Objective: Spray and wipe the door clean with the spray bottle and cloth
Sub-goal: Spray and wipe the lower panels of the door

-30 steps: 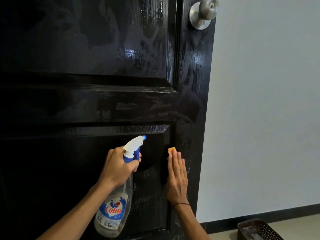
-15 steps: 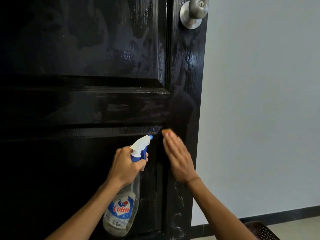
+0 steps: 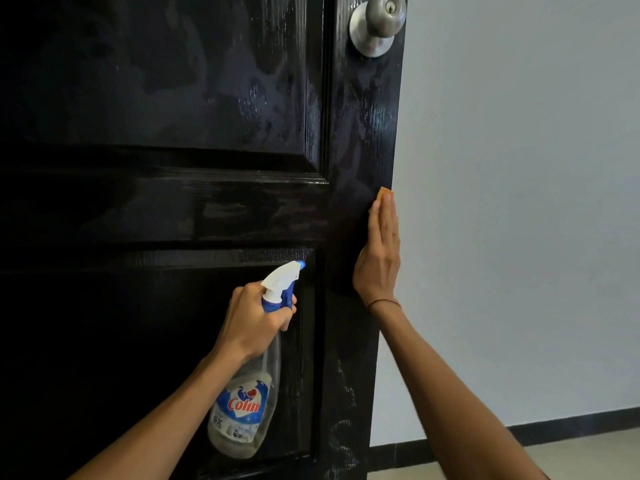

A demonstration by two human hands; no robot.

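Right hand (image 3: 379, 258) flat on orange cloth (image 3: 385, 194)

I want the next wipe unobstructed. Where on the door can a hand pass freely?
Free: the upper panel left of the knob, and the middle rail. Crowded: the lower right, where the left hand holds the spray bottle beside the right hand pressing the cloth.

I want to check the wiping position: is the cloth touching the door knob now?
No, the right hand presses the cloth flat on the door edge, well below the door knob.
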